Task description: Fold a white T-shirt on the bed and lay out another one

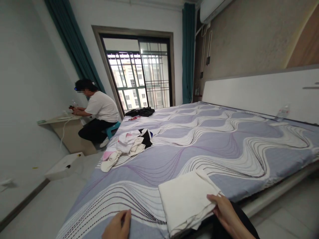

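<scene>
A folded white cloth [186, 199], possibly a garment, lies flat near the front edge of the bed. My right hand [223, 209] grips its right edge, thumb on top and fingers underneath. To the left of the cloth, apart from it, is my left hand [118, 224], its fingers curled in loosely. Nothing shows in that hand, though the frame's bottom edge cuts off part of it. Farther up the bed sits a loose heap of clothes [128, 144] in white, cream, pink and black.
The patterned bed sheet [164, 162] spreads across most of the view. Black bags or clothes [141, 112] lie at its far end. A clear bottle [282, 113] is by the headboard [251, 93]. One person [102, 108] sits at a desk [63, 129] on the left.
</scene>
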The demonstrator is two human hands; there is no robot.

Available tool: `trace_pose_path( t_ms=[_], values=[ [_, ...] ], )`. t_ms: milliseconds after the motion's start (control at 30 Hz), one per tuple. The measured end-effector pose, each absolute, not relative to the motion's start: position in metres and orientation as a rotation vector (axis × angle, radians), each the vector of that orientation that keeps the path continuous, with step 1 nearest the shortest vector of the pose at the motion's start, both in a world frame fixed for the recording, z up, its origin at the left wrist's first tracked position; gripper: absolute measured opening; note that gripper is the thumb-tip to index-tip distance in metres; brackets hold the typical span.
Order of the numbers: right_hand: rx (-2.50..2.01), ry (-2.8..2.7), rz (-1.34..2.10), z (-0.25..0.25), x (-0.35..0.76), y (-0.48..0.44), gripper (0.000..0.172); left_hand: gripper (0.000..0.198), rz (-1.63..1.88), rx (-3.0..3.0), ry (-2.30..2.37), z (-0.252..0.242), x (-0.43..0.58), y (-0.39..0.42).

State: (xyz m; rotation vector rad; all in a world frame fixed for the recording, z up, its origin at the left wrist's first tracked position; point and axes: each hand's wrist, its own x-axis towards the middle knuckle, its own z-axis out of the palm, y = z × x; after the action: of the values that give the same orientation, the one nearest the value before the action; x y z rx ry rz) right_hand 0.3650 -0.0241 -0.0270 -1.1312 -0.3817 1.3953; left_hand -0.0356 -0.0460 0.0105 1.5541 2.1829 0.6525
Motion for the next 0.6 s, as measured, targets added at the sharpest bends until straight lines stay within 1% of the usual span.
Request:
trace_pose_path(
  t_ms=[67, 100, 233, 333, 400, 500, 600],
  values=[
    [-1.205, -0.404, 1.373, -0.025, 0.365, -0.019, 0.045, 0.049, 0.556, 1.590, 2.145, 0.016, 0.005, -0.039],
    [-1.248, -0.423, 1.354, -0.024, 0.365, -0.016, 0.045, 0.050, 0.564, 1.592, 2.082, 0.017, 0.026, -0.035],
    [-1.375, -0.540, 1.198, -0.021, 0.365, -0.009, 0.045, 0.052, 0.803, 1.412, 1.787, 0.002, 0.096, -0.024],
    [-1.326, -0.590, 1.140, -0.019, 0.363, -0.013, 0.047, 0.056, 0.913, 1.338, 1.646, -0.008, 0.119, -0.020],
    [-1.244, -0.638, 1.197, -0.015, 0.358, -0.018, 0.047, 0.058, 0.995, 1.329, 1.594, -0.003, 0.112, -0.019],
    [-1.203, -0.747, 1.398, -0.007, 0.341, -0.020, 0.041, 0.062, 1.068, 1.346, 1.690, 0.013, 0.073, -0.021],
    [-1.355, -0.857, 1.529, 0.001, 0.322, -0.009, 0.035, 0.062, 0.916, 1.407, 1.947, 0.020, 0.021, -0.025]
  ],
)
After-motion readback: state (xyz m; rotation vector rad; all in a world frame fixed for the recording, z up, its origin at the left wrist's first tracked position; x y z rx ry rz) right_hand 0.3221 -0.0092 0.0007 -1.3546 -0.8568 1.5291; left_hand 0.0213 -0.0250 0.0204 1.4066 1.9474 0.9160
